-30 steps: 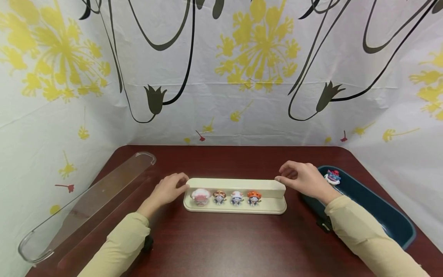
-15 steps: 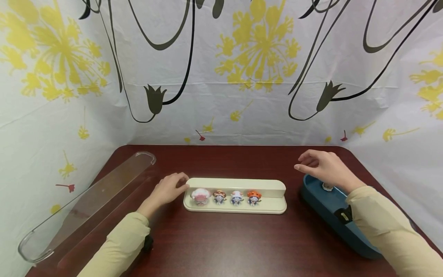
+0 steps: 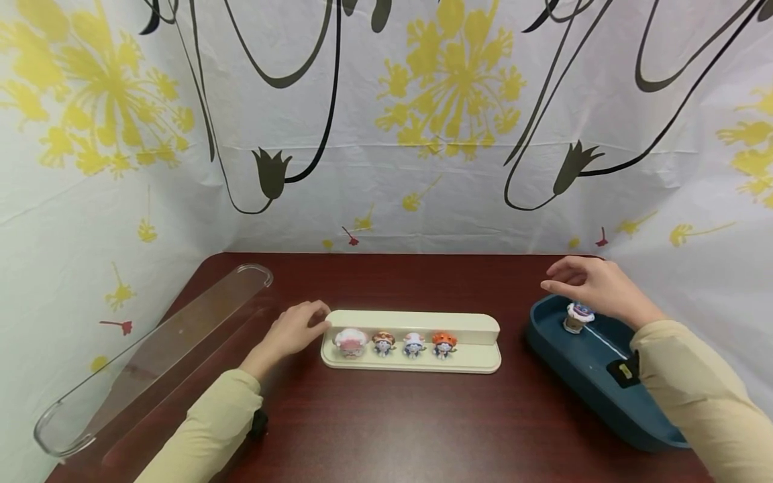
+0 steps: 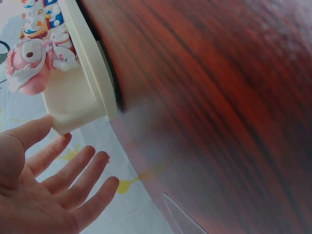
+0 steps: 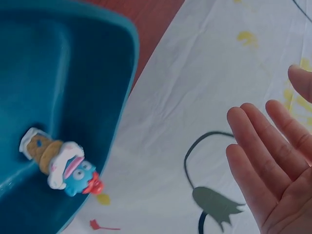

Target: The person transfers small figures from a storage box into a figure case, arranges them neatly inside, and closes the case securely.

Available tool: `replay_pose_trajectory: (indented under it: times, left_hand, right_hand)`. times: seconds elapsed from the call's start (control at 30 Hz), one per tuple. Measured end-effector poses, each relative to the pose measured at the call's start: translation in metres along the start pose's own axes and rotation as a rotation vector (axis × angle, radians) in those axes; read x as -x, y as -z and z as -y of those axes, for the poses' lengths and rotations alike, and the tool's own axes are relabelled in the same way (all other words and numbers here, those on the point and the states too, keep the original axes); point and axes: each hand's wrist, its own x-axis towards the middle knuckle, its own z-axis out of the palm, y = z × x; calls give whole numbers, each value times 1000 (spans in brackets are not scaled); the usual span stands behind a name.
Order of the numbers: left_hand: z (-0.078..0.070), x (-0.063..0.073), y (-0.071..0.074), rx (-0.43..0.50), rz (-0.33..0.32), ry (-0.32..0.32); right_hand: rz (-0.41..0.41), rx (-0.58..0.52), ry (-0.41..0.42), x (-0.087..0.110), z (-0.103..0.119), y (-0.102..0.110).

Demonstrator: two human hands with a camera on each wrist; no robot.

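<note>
Cream stand (image 3: 392, 320) lies on the counter (image 3: 392, 429), with four figurines (image 3: 413, 345) in a row along its front ledge. The left hand (image 3: 294, 330) touches the stand's left end, fingers spread. Right of the stand, a blue tray (image 3: 594, 391) holds a fifth figurine (image 3: 576, 320), upright; the right hand (image 3: 594, 285) is above it, thumb parted from relaxed fingers. Left of the stand: a clear cover (image 3: 163, 355).

Figurines (image 3: 413, 346) line the base (image 3: 474, 357) left of the bin (image 3: 564, 389).
</note>
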Motion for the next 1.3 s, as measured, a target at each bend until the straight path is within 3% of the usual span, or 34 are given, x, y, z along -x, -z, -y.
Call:
replay_pose_trajectory:
  times: [0.53, 1.13, 1.3]
  left_hand:
    - [1, 0, 0, 1, 2, 2]
    - [1, -1, -2, 10, 1, 6]
    - [1, -1, -1, 8, 0, 7]
  right_hand:
    - [-24, -76, -12, 13, -47, -1]
    - [-159, -122, -234, 25, -84, -24]
    - [-197, -98, -227, 26, -92, -29]
